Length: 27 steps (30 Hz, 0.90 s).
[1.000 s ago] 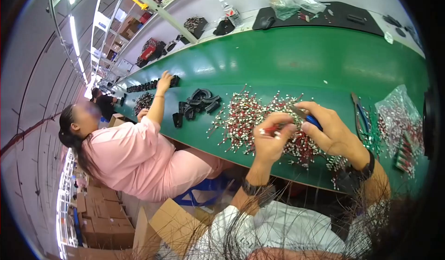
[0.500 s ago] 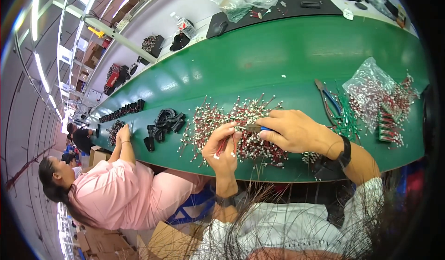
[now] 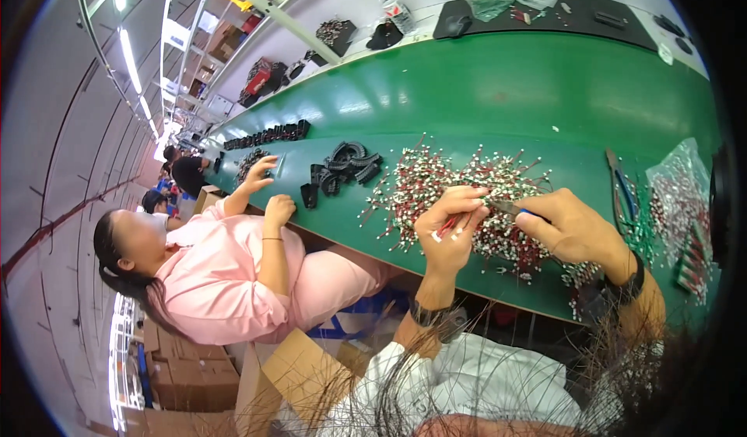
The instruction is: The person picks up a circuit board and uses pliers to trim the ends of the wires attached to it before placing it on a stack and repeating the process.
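Observation:
My left hand (image 3: pixel 450 231) is closed around a few short red wires (image 3: pixel 445 225) with white connectors, which stick out below its fingers. Closed on a blue-handled tool (image 3: pixel 537 217) with a flat metal tip, my right hand (image 3: pixel 572 223) is just to the right of it. The tip meets the left fingertips; whether it is pliers or a blade I cannot tell. Beneath and behind both hands spreads a large heap of red and white connector wires (image 3: pixel 420 176) on the green bench (image 3: pixel 467 71).
Black ribbed plastic parts (image 3: pixel 342 164) lie left of the heap. Long pliers (image 3: pixel 618 188), green wires (image 3: pixel 644 227) and a clear bag (image 3: pixel 681 176) of wires lie right. A co-worker in pink (image 3: pixel 226 281) sits at left. A black mat (image 3: pixel 560 21) is at the back.
The view has swung left, so the bench shows further right. The co-worker's hands have come apart, one raised. My hands stay together at the wires, still gripping them and the tool.

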Available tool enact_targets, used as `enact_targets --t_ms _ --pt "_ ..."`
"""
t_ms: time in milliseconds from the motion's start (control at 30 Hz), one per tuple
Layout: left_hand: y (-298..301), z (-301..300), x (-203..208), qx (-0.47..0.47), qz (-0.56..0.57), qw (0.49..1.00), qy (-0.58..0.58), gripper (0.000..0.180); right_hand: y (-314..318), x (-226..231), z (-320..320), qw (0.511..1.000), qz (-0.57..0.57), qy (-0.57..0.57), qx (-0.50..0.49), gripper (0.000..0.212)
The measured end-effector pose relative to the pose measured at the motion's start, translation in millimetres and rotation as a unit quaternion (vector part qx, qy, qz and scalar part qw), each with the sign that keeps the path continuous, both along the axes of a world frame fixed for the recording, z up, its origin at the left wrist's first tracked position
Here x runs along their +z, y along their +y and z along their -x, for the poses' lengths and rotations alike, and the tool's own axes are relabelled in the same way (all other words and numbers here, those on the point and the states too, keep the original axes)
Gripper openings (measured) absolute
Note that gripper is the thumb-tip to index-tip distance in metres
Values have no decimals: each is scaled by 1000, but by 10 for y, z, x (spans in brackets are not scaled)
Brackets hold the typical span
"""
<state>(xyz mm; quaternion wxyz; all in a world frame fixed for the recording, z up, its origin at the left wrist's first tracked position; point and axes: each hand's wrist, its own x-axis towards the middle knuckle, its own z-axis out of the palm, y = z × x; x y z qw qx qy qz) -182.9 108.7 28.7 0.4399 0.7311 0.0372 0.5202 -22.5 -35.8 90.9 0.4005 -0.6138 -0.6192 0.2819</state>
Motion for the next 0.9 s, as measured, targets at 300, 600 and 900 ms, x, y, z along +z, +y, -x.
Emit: enact_targets --t_ms 300,600,900 --pt "15 -58 -8 -54 346 936 -40 23 45 -167 -92 976 -91 -151 -129 25" --pt "-75 -117 -1 6 200 979 34 17 -2 -123 -18 981 -34 -149 -119 28" --pt "-41 -67 27 -27 133 990 41 18 3 -73 -15 990 -29 -120 -69 28"
